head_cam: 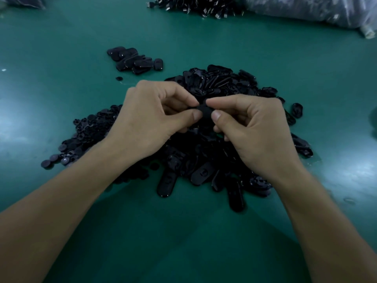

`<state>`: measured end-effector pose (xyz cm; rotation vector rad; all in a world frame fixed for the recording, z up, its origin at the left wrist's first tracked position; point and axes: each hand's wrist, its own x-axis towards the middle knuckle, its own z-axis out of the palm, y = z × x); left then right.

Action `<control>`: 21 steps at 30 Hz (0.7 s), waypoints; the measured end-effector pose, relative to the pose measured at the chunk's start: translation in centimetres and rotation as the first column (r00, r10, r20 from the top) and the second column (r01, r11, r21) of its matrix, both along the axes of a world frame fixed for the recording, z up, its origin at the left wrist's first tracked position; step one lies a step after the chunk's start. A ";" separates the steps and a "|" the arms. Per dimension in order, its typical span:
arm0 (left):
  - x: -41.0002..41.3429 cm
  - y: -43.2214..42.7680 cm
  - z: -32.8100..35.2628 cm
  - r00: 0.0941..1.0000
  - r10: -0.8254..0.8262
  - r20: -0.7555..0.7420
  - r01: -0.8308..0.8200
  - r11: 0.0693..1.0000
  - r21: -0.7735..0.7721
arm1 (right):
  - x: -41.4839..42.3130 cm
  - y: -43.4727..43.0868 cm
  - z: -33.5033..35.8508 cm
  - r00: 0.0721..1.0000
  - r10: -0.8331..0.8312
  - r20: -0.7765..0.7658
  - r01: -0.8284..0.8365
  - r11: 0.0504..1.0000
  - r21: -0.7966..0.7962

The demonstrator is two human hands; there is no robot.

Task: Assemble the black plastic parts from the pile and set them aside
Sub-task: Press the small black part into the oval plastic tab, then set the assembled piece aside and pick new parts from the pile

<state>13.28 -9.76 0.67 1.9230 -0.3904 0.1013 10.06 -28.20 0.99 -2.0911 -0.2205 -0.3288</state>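
The left hand (151,115) and the right hand (251,129) meet fingertip to fingertip, each pinching one end of a small black part (205,113) between curled thumb and forefinger; the remaining fingers of both hands are tucked in beneath. The part hangs between the two thumbs, just above the large pile (220,82) of black plastic pieces that spreads under and beyond the fingers. Below the wrists, an oval piece (202,173) in the pile carries a small moulded mark at its middle, too small to read. Left of the left knuckles lies a spread of small round pieces (87,131). Beyond the left fingers, apart from the pile, a small group of oval pieces (132,59) sits on the green table (61,48).
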 end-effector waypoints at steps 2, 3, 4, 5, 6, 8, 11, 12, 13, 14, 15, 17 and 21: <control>0.3 0.3 0.2 0.997 0.048 0.056 -0.049 0.998 0.026 | 0.0 0.0 -0.1 0.996 -0.047 0.080 0.053 0.995 -0.081; 0.6 0.5 0.5 0.993 0.085 0.081 -0.087 0.996 0.010 | 0.0 -0.1 -0.1 0.988 -0.077 0.134 0.094 0.988 -0.126; 1.0 1.0 1.0 0.986 0.128 0.105 -0.126 0.992 -0.021 | 0.0 -0.2 0.0 0.977 -0.107 0.185 0.139 0.976 -0.169; 1.6 1.4 1.5 0.977 0.169 0.127 -0.163 0.985 -0.056 | 0.0 -0.4 0.0 0.965 -0.136 0.226 0.183 0.963 -0.198; 2.2 1.9 2.1 0.968 0.205 0.144 -0.195 0.977 -0.083 | 0.0 -0.6 0.1 0.954 -0.161 0.252 0.216 0.953 -0.210; 3.7 2.8 3.1 0.952 0.260 0.161 -0.247 0.964 -0.100 | 0.0 -0.9 0.3 0.944 -0.187 0.273 0.250 0.943 -0.220; 6.7 4.0 3.3 0.929 0.337 0.154 -0.329 0.942 -0.071 | 0.0 -1.0 0.3 0.951 -0.206 0.229 0.257 0.941 -0.220; 7.8 4.4 2.9 0.922 0.364 0.131 -0.360 0.931 -0.054 | 0.0 -1.0 0.3 0.957 -0.209 0.200 0.250 0.945 -0.209; 8.8 4.8 2.4 0.915 0.392 0.097 -0.390 0.920 -0.034 | 0.0 -1.0 0.2 0.963 -0.207 0.170 0.240 0.950 -0.199; 9.8 5.2 1.8 0.907 0.418 0.058 -0.418 0.908 -0.014 | 0.0 -1.0 0.2 0.969 -0.204 0.143 0.230 0.952 -0.200; 10.6 5.5 1.2 0.897 0.442 0.022 -0.442 0.897 0.002 | 0.0 -1.1 0.2 0.973 -0.200 0.119 0.222 0.951 -0.216; 11.7 5.7 0.2 0.877 0.481 -0.010 -0.480 0.877 0.035 | 0.1 -1.1 0.1 0.978 -0.185 0.094 0.204 0.936 -0.287; 12.9 5.5 -0.3 0.844 0.536 0.008 -0.535 0.842 0.072 | 0.1 -1.1 0.0 0.986 -0.155 0.065 0.168 0.882 -0.440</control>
